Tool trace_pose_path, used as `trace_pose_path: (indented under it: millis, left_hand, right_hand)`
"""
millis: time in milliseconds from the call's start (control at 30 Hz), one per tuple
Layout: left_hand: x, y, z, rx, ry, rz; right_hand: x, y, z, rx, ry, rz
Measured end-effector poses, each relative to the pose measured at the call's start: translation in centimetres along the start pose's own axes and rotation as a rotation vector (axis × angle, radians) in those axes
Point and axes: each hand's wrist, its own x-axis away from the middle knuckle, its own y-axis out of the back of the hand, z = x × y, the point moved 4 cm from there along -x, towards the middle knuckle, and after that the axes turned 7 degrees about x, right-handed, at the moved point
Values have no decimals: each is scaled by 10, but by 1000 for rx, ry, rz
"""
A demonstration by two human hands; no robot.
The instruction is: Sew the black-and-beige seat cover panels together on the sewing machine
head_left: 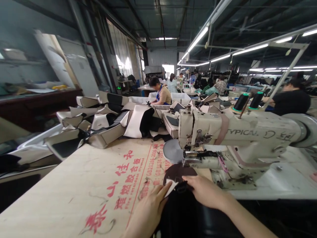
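My left hand (pixel 148 211) and my right hand (pixel 201 191) grip a rounded dark brown leather-like piece (pixel 178 173) from either side. A pale lining corner (pixel 170 186) shows between them. Black material (pixel 179 218) hangs from the piece down towards me, its lower part in shadow. Both hands are over the front edge of a plywood board (pixel 81 188) printed with red characters. Just beyond the dark piece stands the presser-foot area of a cream industrial sewing machine (pixel 237 135). Neither hand touches the machine.
A round metal disc (pixel 172 151) stands at the machine's left. Black thread cones (pixel 240 102) sit on top of it. Heaped beige-and-black upholstered panels (pixel 106 120) lie beyond the board. Several co-workers sit at benches farther back.
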Motion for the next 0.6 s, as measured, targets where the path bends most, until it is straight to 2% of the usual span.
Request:
trace_pose_path:
  millis: [133,267,433,500,600]
  left_hand:
    - [-9,3,-4,-41,-80,27]
    - [-19,3,-14,-48,-151,-56]
    - [-31,-4,-11,-173,-224,-96]
    - [-30,-2,-10,-194,-244,-62]
    - [-26,2,-10,-173,-254,77]
  right_hand:
    - [6,-17,-6,-221,-32,125]
    - [9,-27,-12,-350,-82,172]
    - [3,-32,-16,-455,-68,232]
    - [0,-27,-15,-471,6,262]
    - [-1,-17,-12,-422,158,321]
